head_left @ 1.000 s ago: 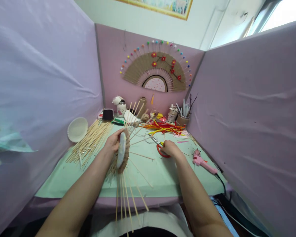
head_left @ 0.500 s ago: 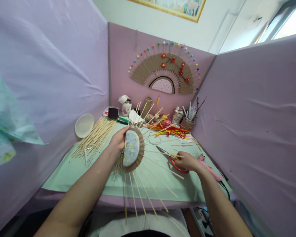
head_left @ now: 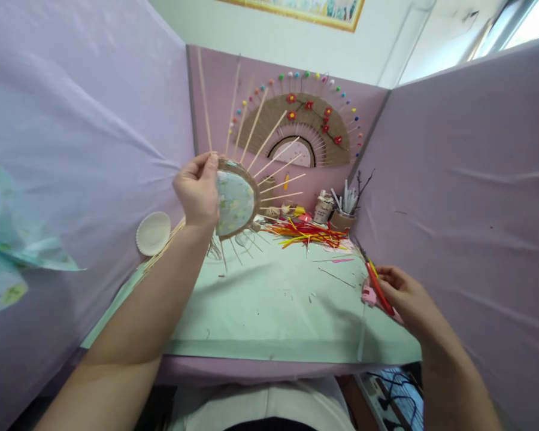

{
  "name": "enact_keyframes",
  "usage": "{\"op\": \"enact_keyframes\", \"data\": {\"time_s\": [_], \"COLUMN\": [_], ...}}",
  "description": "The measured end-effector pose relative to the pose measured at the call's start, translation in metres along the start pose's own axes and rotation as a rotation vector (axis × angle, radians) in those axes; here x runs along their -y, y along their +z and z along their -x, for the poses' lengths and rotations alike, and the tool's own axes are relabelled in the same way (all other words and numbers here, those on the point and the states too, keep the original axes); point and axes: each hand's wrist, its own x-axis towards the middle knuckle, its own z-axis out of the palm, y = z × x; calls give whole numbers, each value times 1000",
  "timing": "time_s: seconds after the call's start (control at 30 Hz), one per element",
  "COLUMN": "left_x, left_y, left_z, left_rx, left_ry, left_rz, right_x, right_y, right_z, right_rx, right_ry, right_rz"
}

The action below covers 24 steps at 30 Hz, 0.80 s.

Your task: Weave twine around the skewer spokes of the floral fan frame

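My left hand (head_left: 198, 188) pinches the upper left edge of a half-round fan piece (head_left: 236, 202), lifted off the table. Its middle is pale blue floral cloth with a brown woven rim, and thin wooden sticks fan out from that rim. My right hand (head_left: 406, 296) is closed around a pair of scissors (head_left: 377, 288) with red and yellow handles, raised at the table's right side, blades pointing up and away. Just behind the scissors lies a pink glue gun (head_left: 368, 294), partly hidden by them and by my hand.
A pale green cover (head_left: 278, 311) lies over the table. Red and yellow strips (head_left: 312, 232) are heaped at the back, beside a pot of glue sticks (head_left: 344, 218). A white dish (head_left: 153, 233) leans at left. A finished fan (head_left: 305, 123) hangs on the back panel.
My left hand has raised the fan piece and turned it, so its sticks now point more upward. My right hand has lifted the scissors from mid-table and carried them right.
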Motion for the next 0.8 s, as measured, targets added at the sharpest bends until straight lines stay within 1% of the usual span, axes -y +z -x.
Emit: {"op": "enact_keyframes", "data": {"time_s": [0.07,0.1,0.13,0.2,0.27,0.3,0.33,0.4,0.5,0.57,0.6,0.7,0.8], "left_x": [1,4,10,26,45,53,60,68,71,71,73,81,92], "left_y": [9,10,9,1,-14,-23,-32,-49,-70,-80,-84,-93,-97], "left_z": [16,27,39,66,92,103,114,130,145,151,154,162,168], "left_rx": [105,178,259,419,569,632,677,721,720,786,847,1058,1199], "left_ry": [2,-38,-108,-321,-564,-661,-737,-822,-875,-829,-768,-485,-232], "left_rz": [-61,-87,-110,-140,-156,-161,-173,-189,-209,-269,-316,-479,-571], "right_x": [2,3,3,3,1,0,-1,-6,-18,-28,-33,-46,-50], "right_y": [-5,-7,-8,-7,-5,-4,-4,-5,-14,-25,-30,-41,-42], "right_z": [7,11,15,24,34,39,43,52,65,74,79,97,111], "right_rx": [28,49,70,115,174,210,251,336,468,544,567,612,669], "right_ry": [-11,-21,-32,-37,-2,31,76,185,336,363,344,267,224], "right_rz": [-68,-85,-95,-104,-119,-130,-138,-150,-96,3,58,150,146]}}
